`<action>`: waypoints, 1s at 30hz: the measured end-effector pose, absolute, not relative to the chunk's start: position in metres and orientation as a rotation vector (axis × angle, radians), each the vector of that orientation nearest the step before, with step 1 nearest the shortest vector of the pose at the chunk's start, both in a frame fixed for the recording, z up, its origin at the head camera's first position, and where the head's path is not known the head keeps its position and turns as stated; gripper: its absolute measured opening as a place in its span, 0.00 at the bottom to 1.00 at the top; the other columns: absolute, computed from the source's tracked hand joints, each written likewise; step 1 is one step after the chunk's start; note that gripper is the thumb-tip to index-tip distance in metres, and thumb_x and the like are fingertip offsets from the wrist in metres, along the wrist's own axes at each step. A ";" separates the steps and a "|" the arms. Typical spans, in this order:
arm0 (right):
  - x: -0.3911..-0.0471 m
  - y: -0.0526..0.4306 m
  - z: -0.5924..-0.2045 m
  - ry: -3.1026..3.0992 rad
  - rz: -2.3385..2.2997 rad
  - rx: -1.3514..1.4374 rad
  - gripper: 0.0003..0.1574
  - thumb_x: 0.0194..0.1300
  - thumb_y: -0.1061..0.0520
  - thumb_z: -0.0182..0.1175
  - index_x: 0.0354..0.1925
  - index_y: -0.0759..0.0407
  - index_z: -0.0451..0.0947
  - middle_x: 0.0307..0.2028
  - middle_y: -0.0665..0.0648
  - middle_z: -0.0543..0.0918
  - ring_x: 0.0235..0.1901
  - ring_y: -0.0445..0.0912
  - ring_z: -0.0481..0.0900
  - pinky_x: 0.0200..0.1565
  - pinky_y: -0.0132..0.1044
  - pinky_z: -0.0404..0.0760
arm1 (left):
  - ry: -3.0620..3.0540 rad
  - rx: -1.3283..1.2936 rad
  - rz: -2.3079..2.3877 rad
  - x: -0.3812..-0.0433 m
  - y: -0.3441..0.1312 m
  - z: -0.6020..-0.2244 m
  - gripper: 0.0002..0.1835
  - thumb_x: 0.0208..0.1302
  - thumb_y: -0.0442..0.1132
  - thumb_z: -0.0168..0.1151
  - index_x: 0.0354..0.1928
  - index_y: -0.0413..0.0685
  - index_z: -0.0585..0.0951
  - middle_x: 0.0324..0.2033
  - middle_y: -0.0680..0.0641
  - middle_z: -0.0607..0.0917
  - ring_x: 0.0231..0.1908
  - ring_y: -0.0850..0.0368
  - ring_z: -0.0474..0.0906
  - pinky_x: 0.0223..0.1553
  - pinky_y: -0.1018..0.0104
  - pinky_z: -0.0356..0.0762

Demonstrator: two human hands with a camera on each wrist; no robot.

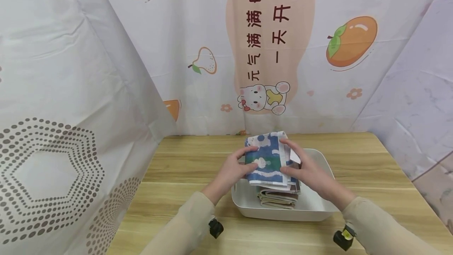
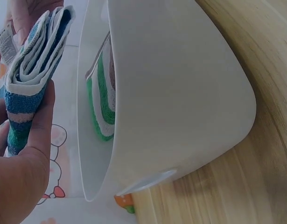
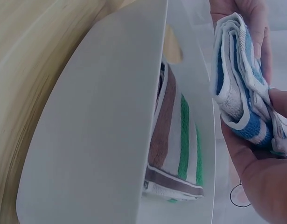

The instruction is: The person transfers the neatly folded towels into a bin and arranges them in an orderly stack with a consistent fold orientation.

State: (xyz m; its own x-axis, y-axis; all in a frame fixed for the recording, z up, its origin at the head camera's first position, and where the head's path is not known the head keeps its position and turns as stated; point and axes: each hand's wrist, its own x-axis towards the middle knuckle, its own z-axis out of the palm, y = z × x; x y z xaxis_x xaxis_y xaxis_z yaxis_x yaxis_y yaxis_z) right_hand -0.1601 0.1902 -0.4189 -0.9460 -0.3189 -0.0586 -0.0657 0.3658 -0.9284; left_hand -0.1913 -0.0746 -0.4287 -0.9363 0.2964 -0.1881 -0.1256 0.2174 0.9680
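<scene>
Both hands hold a folded blue towel (image 1: 267,160) with white edging above a white plastic basin (image 1: 283,215). My left hand (image 1: 235,167) grips its left side, thumb and fingers on opposite faces. On the other side, my right hand (image 1: 308,168) pinches the towel near its white border. Its folded layers show end-on in both wrist views, and a printed white tag (image 2: 7,44) sticks out beside the right-hand fingers. Below, inside the basin, lie other folded towels (image 1: 277,202). One of these, a striped towel (image 3: 176,140), shows brown, white and green bands.
The basin stands on a wood-grain table (image 1: 184,160), with an oval handle hole (image 3: 172,44) in its wall. A printed curtain (image 1: 198,89) hangs behind the table, and more cloth hangs at both sides.
</scene>
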 end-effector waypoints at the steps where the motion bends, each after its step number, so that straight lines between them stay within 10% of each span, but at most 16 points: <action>1: -0.160 0.191 -0.419 2.417 -1.585 -0.350 0.48 0.71 0.46 0.66 0.79 0.30 0.51 0.79 0.65 0.48 0.61 0.61 0.74 0.57 0.52 0.78 | 2.166 0.157 1.766 -0.192 -0.074 -0.429 0.25 0.65 0.43 0.72 0.61 0.76 0.81 0.75 0.46 0.65 0.44 0.52 0.85 0.44 0.59 0.87; 10: -0.162 0.194 -0.421 2.501 -1.413 -0.302 0.51 0.70 0.43 0.66 0.81 0.37 0.50 0.78 0.70 0.53 0.64 0.64 0.72 0.61 0.66 0.73 | 2.184 0.167 1.728 -0.196 -0.064 -0.433 0.29 0.65 0.40 0.72 0.65 0.73 0.78 0.74 0.46 0.66 0.43 0.52 0.85 0.43 0.59 0.87; 21: -0.170 0.204 -0.433 2.479 -1.441 -0.287 0.56 0.69 0.47 0.68 0.82 0.43 0.46 0.68 0.72 0.68 0.50 0.52 0.83 0.53 0.49 0.81 | 2.260 0.251 1.624 -0.202 -0.050 -0.438 0.34 0.65 0.41 0.72 0.71 0.69 0.73 0.73 0.44 0.66 0.43 0.53 0.83 0.39 0.61 0.87; 30: -0.173 0.212 -0.438 2.542 -1.370 -0.302 0.55 0.68 0.45 0.68 0.81 0.50 0.49 0.73 0.74 0.62 0.58 0.59 0.79 0.59 0.60 0.76 | 2.489 0.289 1.404 -0.203 -0.036 -0.444 0.34 0.66 0.46 0.71 0.73 0.66 0.71 0.73 0.46 0.70 0.67 0.45 0.72 0.66 0.46 0.73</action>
State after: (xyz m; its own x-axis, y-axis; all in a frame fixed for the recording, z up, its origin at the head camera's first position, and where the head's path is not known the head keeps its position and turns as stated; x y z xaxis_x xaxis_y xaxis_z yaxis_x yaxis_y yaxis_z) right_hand -0.1727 0.2116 -0.4381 -0.9505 -0.2908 -0.1095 -0.0685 0.5397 -0.8391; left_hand -0.2030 -0.0363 -0.4442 -0.9440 0.3014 -0.1342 0.0410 0.5108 0.8588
